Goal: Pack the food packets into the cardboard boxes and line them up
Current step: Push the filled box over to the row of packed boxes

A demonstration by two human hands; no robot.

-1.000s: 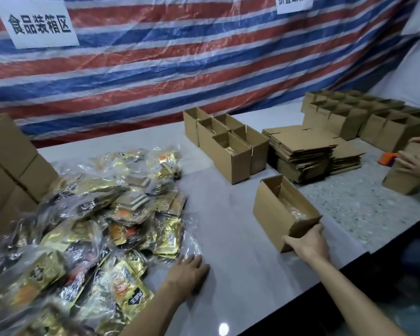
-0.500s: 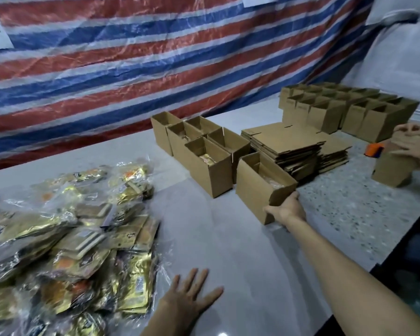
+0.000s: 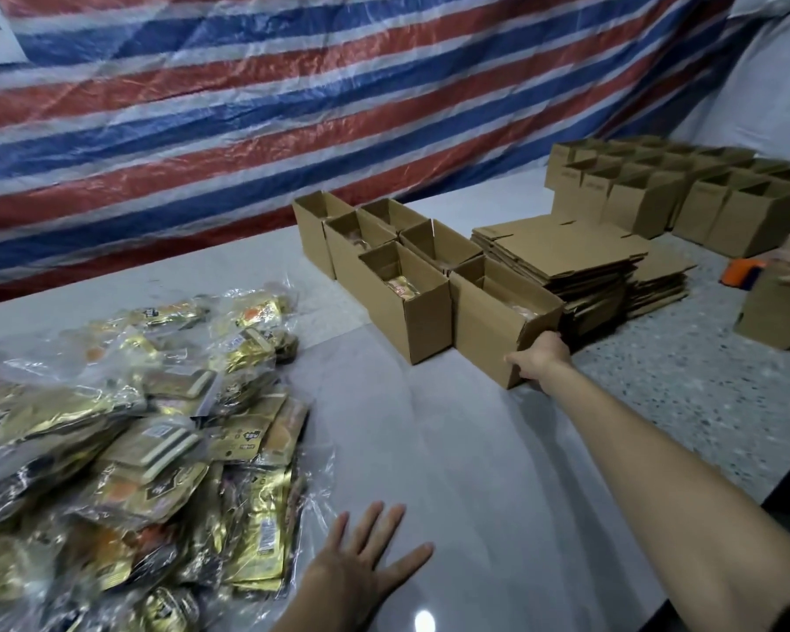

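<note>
- Box-aligning step, by the look of it: grips the near right corner of the end cardboard box (image 3: 489, 321) with the right hand (image 3: 539, 358), fingers curled round the end wall, thumb along the front face.
- Sets that box side by side with the packed boxes (image 3: 407, 312) on its left, touching, front faces nearly flush (probably to hold the row straight).
- Stands tight against the stack of flat cardboard (image 3: 562, 262) on the right, so little room for sliding that way.
- Rests the left hand (image 3: 361, 567) palm down on the grey table (image 3: 475, 472), fingers straight and spread, holding nothing; likely a brace for the long reach, and handy to the food packets (image 3: 133, 449).
- Shows plain brown corrugated card, top flaps upright and open, something pale and glossy inside, too dim to name.
- Shows gold and clear packets heaped loose at near left, slippery-looking, well apart from the boxes.
- Has empty boxes (image 3: 657, 193) grouped at far right.
</note>
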